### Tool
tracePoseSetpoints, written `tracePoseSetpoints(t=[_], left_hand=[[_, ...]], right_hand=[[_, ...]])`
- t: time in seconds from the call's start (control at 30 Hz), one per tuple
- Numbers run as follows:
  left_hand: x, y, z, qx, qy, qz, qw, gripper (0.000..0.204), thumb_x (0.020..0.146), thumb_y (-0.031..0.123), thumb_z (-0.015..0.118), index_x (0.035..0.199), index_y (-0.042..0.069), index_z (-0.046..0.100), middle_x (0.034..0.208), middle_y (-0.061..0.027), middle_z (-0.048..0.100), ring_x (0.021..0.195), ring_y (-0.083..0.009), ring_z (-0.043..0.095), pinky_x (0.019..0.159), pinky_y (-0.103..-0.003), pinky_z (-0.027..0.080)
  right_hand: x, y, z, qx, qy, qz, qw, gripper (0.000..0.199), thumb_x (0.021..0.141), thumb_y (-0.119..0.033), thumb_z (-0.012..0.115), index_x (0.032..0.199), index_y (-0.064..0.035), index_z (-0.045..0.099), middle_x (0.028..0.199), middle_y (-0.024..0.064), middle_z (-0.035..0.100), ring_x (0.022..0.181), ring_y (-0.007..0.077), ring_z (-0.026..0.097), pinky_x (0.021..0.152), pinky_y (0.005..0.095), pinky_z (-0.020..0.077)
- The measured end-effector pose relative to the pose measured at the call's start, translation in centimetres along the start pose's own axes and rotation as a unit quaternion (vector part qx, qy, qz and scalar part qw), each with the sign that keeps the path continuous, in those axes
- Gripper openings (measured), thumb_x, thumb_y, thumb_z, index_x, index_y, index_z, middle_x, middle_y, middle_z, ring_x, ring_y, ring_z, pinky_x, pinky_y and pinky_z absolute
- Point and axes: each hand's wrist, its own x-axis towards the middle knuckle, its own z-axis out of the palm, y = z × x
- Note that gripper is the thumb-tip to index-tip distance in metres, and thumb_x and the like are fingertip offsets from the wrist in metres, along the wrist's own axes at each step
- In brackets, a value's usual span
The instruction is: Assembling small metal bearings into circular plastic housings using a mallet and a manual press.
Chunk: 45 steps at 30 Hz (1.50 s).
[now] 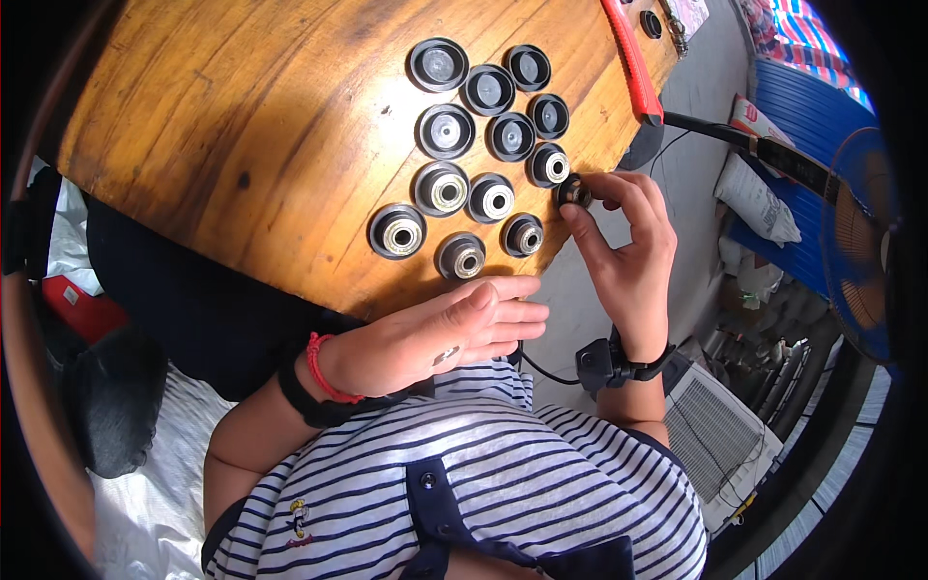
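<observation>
Between the thumb and fingers of my right hand is a small black round cap at the right edge of the table. My left hand is open at the near edge, its fingers stretched to the right and together. A small dark mark or piece shows on that hand; I cannot tell which. Beyond it stand several black caps with metal ball bearings in them, such as one bearing at the left and another bearing nearest my fingers. Farther back lie several black cups without bearings, open side up.
The wooden table has a curved edge. A red-handled tool lies at its far right, near a small black ring. To the right are a fan, a white bag and a white ridged unit on the floor.
</observation>
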Motion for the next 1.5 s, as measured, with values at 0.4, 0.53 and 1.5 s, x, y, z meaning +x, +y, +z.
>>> tracePoseSetpoints(t=[0.4,0.53,1.5], left_hand=[[0.2,-0.5,0.0,-0.023,0.006,0.020,1.000,0.081,0.098,0.061,0.020,0.150,-0.002,0.015,0.151,-0.0234,0.028,0.142,-0.0310,0.028,0.115,-0.043,0.023],[0.4,-0.5,0.3,-0.043,0.061,0.020,0.997,0.086,0.096,0.066,0.013,0.148,-0.003,0.022,0.147,-0.0209,0.035,0.138,-0.0287,0.036,0.115,-0.043,0.026],[-0.1,-0.2,-0.8,-0.051,-0.021,-0.017,0.998,0.084,0.096,0.065,0.012,0.151,0.001,0.016,0.150,-0.0179,0.032,0.140,-0.0269,0.030,0.115,-0.042,0.022]], right_hand=[[1.0,-0.3,-0.9,0.046,-0.066,0.054,0.995,0.026,0.073,-0.009,0.079,0.091,0.0004,0.063,0.082,0.0091,0.060,0.071,0.0215,0.053,0.067,0.0320,0.0466],[-1.1,-2.9,-0.8,0.058,0.084,-0.046,0.994,0.025,0.073,-0.011,0.079,0.092,-0.0021,0.066,0.083,0.0073,0.059,0.072,0.0209,0.054,0.065,0.0323,0.0456],[4.7,-3.3,1.8,0.007,0.002,-0.112,0.994,0.028,0.073,-0.008,0.075,0.099,-0.0041,0.065,0.090,0.0087,0.062,0.081,0.0269,0.059,0.074,0.0358,0.0460]])
